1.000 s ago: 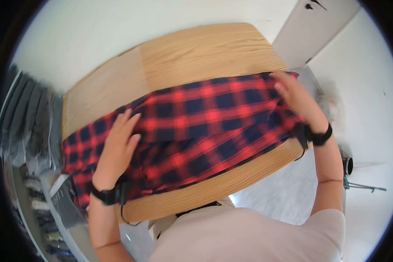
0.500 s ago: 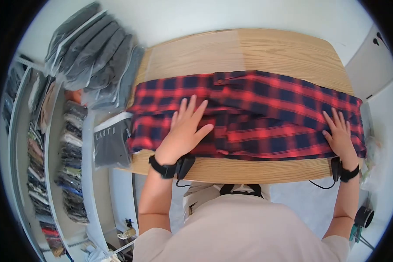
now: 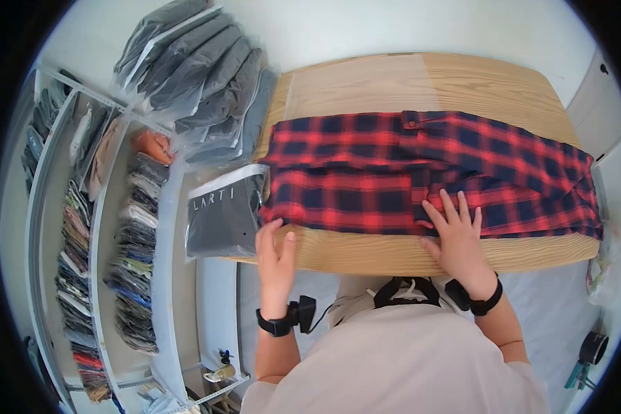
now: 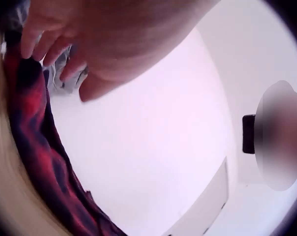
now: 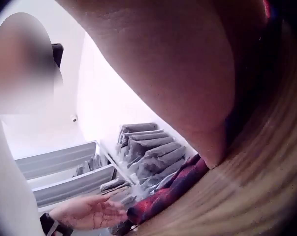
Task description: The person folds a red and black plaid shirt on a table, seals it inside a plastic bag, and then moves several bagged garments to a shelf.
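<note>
A red and navy plaid shirt, folded into a long strip, lies across the wooden table. One buttoned cuff shows near the middle of its far edge. My right hand rests spread on the shirt's near half, right of the middle, fingers straight and the heel toward the table edge. At the shirt's near left corner is my left hand, its fingers loosely bent and the fingertips right at the cloth. The left wrist view has those fingers beside the shirt's edge, with nothing gripped.
Left of the shirt lies a dark bagged garment lettered "LARTI". Behind it rises a stack of grey bagged garments. Shelves full of folded clothes stand at the far left. A clear sheet covers part of the table's back.
The view has swung left. My left hand has moved from on top of the shirt to its near left corner. My right hand has slid from the right end toward the middle.
</note>
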Demonstrator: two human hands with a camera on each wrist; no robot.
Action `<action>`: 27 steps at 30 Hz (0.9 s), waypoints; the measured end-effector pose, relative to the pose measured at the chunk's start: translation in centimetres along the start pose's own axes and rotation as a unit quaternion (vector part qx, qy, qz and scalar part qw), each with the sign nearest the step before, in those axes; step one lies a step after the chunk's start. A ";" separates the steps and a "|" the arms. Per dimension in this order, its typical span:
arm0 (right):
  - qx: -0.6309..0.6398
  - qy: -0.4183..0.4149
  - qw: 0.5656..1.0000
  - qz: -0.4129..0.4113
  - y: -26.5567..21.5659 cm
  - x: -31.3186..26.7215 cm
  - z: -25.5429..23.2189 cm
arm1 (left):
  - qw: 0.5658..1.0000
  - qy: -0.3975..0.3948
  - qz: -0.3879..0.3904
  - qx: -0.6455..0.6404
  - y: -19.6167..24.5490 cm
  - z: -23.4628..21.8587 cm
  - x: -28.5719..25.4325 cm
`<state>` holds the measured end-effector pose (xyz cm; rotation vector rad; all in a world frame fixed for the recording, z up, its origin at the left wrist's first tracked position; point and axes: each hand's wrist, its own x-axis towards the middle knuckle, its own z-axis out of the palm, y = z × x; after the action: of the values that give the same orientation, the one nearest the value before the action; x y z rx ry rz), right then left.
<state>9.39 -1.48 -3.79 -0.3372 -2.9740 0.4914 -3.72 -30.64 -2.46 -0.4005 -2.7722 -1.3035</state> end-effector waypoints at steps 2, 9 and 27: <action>-0.029 -0.005 1.000 0.006 0.9 -0.2 0.2 | 0.992 -0.007 -0.083 -0.097 -1.3 -0.1 -0.6; 0.006 -0.075 0.997 0.013 4.3 -1.6 -2.3 | 0.698 -0.073 -0.212 -0.680 -3.1 2.8 2.7; 0.018 -0.008 0.997 -0.078 -1.6 2.7 -5.2 | 0.713 -0.026 -0.237 -0.660 -2.8 0.5 5.8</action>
<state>7.15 -0.75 1.81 -0.0952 -2.9716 0.5327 -10.01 -30.75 -4.00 0.3298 -1.4077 -3.2137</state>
